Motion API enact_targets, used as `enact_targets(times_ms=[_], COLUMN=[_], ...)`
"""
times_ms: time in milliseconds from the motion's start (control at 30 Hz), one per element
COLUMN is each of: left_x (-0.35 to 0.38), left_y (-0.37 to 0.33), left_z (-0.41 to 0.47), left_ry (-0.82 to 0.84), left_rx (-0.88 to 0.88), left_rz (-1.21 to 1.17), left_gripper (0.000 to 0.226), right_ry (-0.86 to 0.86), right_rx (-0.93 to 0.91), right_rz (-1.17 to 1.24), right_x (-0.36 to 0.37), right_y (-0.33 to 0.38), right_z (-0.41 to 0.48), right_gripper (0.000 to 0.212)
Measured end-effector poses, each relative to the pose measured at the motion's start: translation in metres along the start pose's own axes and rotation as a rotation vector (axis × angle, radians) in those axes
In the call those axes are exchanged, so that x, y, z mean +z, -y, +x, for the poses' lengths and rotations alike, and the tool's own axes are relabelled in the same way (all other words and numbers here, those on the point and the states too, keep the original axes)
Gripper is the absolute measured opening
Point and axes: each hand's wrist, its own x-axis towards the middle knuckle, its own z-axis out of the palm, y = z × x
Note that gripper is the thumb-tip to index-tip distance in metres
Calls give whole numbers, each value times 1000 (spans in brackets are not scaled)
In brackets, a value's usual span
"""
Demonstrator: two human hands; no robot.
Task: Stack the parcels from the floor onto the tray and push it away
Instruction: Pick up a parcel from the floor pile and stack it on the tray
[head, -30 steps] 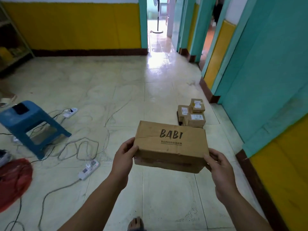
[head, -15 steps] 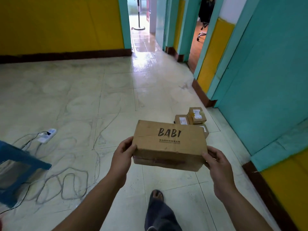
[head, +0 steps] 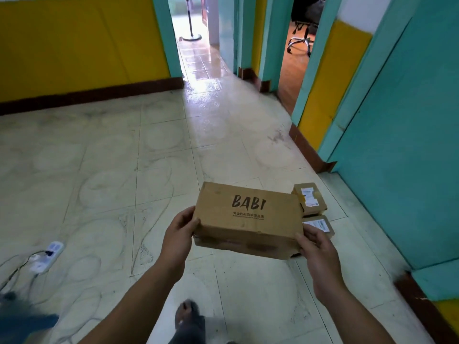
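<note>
Where: box (head: 248, 217) held above the floor (head: 124, 170), near the parcels (head: 311, 199).
Grip: left hand (head: 177, 234) and right hand (head: 318, 249) clamped on its ends.
Done: parcels stacked; tray unseen.
Left: place box, push.

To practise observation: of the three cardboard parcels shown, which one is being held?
The large parcel printed BABI, gripped at its ends by the left hand and right hand. The small far parcel and small near parcel, white-labelled, lie untouched beyond it.

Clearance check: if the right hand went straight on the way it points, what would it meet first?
The right hand holds the box; beyond it, probably the nearer small parcel on the floor, though height is unclear.
</note>
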Motion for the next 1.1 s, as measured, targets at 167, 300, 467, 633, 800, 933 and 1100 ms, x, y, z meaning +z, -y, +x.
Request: enact_targets(times_ms=[167,300,467,633,800,933,1100], left_x=[3,1,17,71,143,192,241], left_y=[-30,-56,-85,-98,-102,-99,-94], left_z=[115,203,304,367,422,463,503], left_ry=[77,195,358,525,608,632,661], left_rx=[-30,-57,-101,-137,-127,-178,-256], left_rz=[54,126,209,299,441,501,605], left_gripper=[30,29,30,29,28,30,33], right_ry=[-97,-226,-387,-564,-661,-672,-681], right_rx=[20,57,132,200,294,427,523], right_rz=[9,26,39,47,51,77,95], right_x=[63,116,164,171,164,159,147], right_y=[14,20,30,33,17,0,-4], right_z=[69,108,147,192,255,307,348], right_gripper=[19,23,22,22,24,23,26])
